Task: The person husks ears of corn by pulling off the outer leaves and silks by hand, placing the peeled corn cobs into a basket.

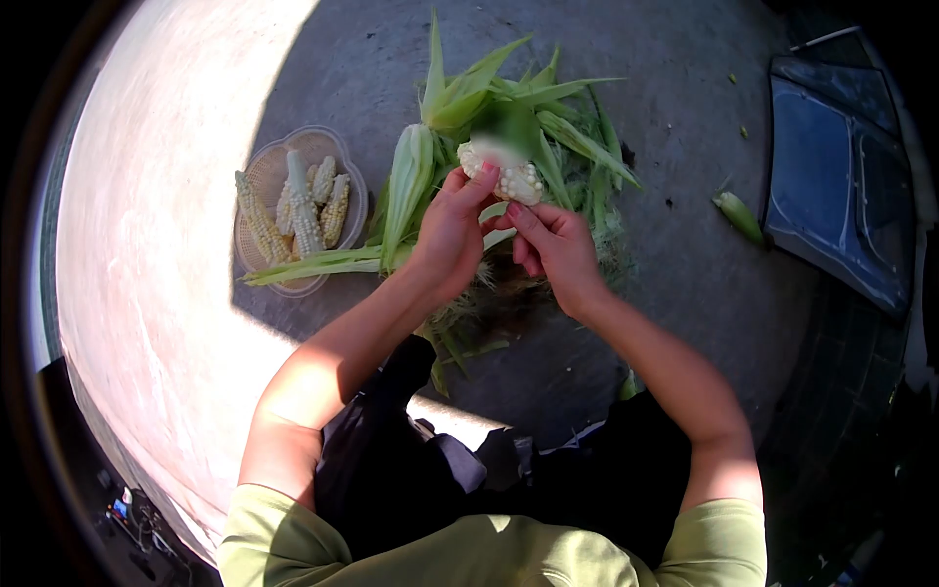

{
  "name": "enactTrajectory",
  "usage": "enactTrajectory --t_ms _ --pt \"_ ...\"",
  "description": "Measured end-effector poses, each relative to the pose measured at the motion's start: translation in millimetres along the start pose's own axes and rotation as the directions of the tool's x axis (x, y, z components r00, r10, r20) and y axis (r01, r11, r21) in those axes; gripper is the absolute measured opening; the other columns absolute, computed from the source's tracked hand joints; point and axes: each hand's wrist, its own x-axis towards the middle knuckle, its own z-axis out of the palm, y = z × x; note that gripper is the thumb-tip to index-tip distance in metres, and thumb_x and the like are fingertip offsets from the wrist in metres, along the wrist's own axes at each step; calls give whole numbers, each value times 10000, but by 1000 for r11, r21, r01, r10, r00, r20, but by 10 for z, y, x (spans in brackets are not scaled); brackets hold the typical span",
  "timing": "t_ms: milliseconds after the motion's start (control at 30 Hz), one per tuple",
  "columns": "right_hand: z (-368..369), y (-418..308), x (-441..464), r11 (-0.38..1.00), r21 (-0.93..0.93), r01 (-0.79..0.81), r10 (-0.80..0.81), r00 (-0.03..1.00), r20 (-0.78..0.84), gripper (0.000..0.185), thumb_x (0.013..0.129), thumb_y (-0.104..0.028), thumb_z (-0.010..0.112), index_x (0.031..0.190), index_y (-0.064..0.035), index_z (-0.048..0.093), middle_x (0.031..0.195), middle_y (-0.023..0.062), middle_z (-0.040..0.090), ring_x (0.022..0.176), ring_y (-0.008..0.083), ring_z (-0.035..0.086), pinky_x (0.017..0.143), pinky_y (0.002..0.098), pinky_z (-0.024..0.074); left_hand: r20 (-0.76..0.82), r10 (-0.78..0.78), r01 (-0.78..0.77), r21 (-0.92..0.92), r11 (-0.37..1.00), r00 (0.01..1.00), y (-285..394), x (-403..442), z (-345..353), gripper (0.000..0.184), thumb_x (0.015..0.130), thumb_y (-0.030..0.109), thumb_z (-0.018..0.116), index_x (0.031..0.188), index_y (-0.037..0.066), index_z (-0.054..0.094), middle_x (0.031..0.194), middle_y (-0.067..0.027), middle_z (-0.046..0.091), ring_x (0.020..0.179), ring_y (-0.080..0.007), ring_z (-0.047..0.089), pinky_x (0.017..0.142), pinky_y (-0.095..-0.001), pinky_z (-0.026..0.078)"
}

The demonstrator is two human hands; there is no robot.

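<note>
My left hand (454,230) is closed around a white ear of corn (520,183), its thumb lying across the kernels. A blurred patch hides part of the ear's upper end. Just below the ear, my right hand (558,245) is closed, thumb and fingertips pinched at a pale green strip of corn husk (497,211). The fingertips nearly touch the ear's lower edge. Beneath and beyond both hands spreads a heap of green husks (460,103), with loose silk on its right and near sides.
Left of the husks, a white plastic basket (360,186) holds several bare ears of corn (303,210). One long husk leaf (318,266) crosses its near rim. At the right, a small green husk piece (738,217) lies beside a blue panel-like object (812,186). Sunlight falls on the left floor.
</note>
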Motion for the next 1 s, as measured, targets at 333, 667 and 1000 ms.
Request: enactTrajectory --t_ms 333,667,1000 --pt "-765 318 279 692 -705 155 -344 929 -133 290 888 -266 540 996 -5 608 634 36 588 514 70 516 476 231 404 -156 86 -93 -40 995 984 245 52 -207 297 866 398 541 1057 176 495 1049 46 556 1011 -94 455 888 -323 254" --pt "-85 -36 217 957 -220 188 -199 980 -29 238 865 -247 588 791 -22 618 563 -8 542 467 42 459 437 198 345 -150 37 -44 -44 998 988 209 -33 10 336 848 450 553 1044 179 516 1036 51 557 1011 -82 449 893 -336 246" --pt "-1337 255 166 366 -930 -22 -201 974 -102 259 867 -300 546 943 -52 550 792 57 580 622 202 559 600 337 443 -397 711 -218 765 606 581 1191 102 -1396 452 784 340 649 1080 38 489 901 -71 581 785 -165 572 712 -310 446"
